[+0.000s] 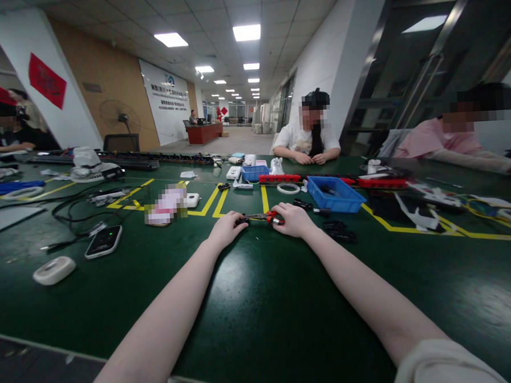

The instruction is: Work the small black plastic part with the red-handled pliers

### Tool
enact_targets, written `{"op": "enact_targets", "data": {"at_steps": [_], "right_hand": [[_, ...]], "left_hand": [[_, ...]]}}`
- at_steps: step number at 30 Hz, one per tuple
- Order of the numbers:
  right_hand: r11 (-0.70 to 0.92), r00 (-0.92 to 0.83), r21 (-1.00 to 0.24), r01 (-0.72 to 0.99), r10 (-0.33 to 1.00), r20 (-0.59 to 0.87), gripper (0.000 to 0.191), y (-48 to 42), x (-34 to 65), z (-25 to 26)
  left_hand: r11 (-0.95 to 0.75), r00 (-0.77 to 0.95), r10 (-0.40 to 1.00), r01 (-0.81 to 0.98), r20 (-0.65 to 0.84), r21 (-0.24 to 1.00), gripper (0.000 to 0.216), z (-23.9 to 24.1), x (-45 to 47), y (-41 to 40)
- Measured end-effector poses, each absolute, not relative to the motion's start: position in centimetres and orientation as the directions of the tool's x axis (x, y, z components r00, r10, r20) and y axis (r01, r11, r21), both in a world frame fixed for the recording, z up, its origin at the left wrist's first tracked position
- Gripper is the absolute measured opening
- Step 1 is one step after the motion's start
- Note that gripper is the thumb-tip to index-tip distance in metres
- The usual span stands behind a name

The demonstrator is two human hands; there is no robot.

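Red-handled pliers [262, 216] lie sideways over the green table, jaws pointing left. My right hand [294, 220] is closed around their handles. At the jaw end, my left hand [226, 229] pinches a small dark piece [241, 219] whose kind I cannot make out. The jaw tips meet or nearly meet that piece; fingers partly hide the spot. Several black parts [338, 231] lie on the table to the right of my right hand, and a dark cylindrical piece [321, 212] sits just beyond it.
A blue bin [359, 202] stands right of my hands, with a white ring [288, 188] beside it. Leftward are a phone [104, 242], a white rounded case [54, 270] and black cables [70, 215]. Yellow tape [208, 202] marks the table [261, 305]. A person [308, 134] sits opposite.
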State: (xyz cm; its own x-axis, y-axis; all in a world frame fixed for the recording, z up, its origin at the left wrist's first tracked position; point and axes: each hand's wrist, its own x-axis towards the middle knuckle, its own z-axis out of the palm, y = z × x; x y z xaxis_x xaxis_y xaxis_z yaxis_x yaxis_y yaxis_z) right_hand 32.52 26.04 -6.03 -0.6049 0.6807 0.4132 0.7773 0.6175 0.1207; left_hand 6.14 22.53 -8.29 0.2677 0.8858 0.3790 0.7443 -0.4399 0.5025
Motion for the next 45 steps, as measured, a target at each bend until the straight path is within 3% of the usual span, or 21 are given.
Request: {"op": "enact_targets", "data": {"at_steps": [13,45], "right_hand": [[0.619,-0.608,0.13,0.774,0.672,0.423,0.034,26.03,32.48,-6.08],[0.626,-0.612,0.123,0.77,0.671,0.418,0.035,26.33,32.8,-5.97]], "left_hand": [[-0.454,0.263,0.865,0.773,0.427,0.443,0.021,-8.4,6.16,22.4],[-0.523,0.322,0.841,0.69,0.435,0.501,0.019,-8.51,6.16,22.46]]}}
